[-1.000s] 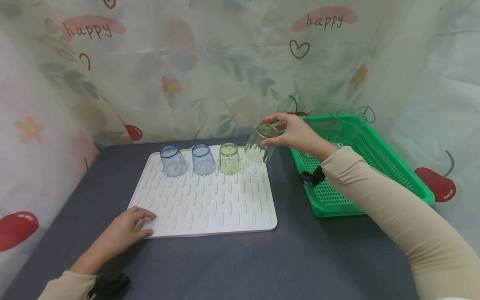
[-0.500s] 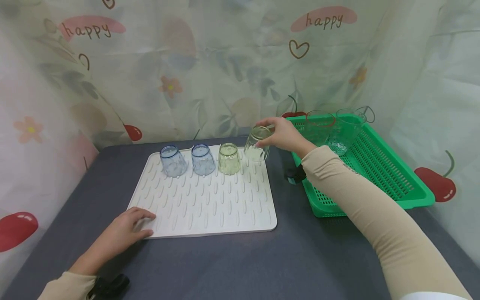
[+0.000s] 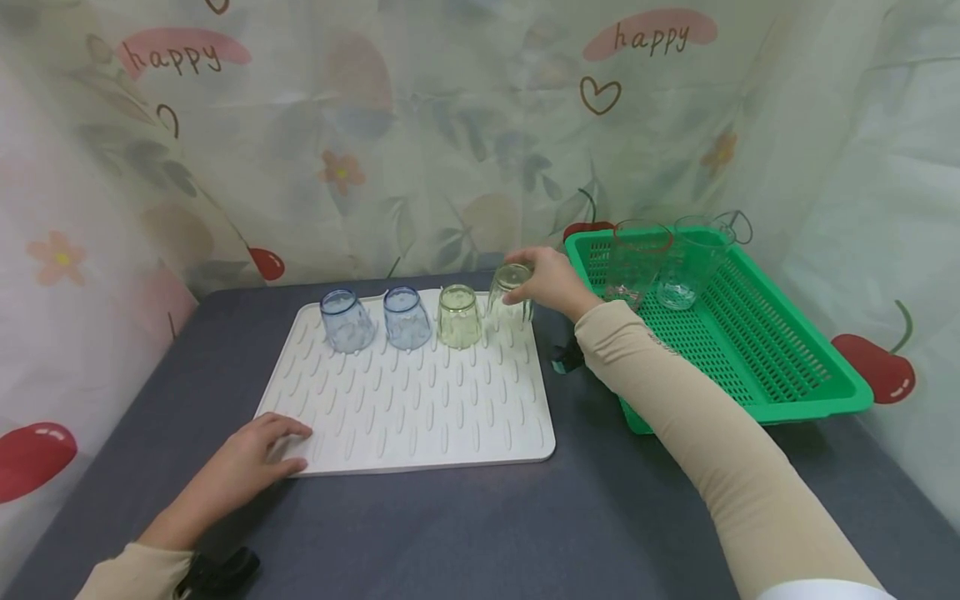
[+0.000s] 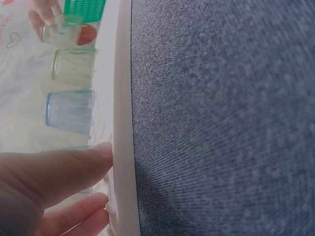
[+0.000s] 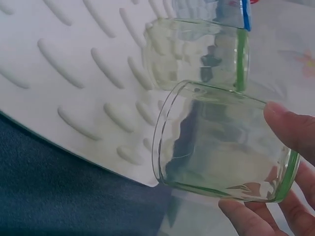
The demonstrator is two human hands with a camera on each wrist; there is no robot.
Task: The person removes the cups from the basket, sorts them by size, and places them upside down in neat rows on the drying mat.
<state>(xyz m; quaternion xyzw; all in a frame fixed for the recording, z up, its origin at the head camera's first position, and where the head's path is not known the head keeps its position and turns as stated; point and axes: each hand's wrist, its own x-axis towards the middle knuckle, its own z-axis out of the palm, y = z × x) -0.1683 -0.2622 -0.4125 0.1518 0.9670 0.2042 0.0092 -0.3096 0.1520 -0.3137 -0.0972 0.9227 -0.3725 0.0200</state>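
Observation:
My right hand (image 3: 549, 282) grips a pale clear-green drinking glass (image 5: 221, 142) near its base, fingers and thumb on opposite sides. This glass is upside down at the far right corner of a white ridged drying mat (image 3: 420, 408); whether its rim touches the mat I cannot tell. Left of it, a green glass (image 3: 459, 318) and two blue glasses, one in the middle (image 3: 407, 320) and one farthest left (image 3: 348, 323), stand upside down along the mat's far edge. My left hand (image 3: 243, 467) rests on the mat's near left corner, its thumb (image 4: 78, 169) at the edge.
A green perforated basket (image 3: 750, 358) stands right of the mat. Inside are a clear glass with a red rim (image 3: 637, 262) and a clear glass mug (image 3: 690, 267). Dark cloth (image 3: 450, 533) covers the table. A printed curtain (image 3: 420, 125) hangs behind.
My right hand has carried the clear-green glass leftward and down to the mat's far right corner, straightening it from a tilt. My left hand stays in place.

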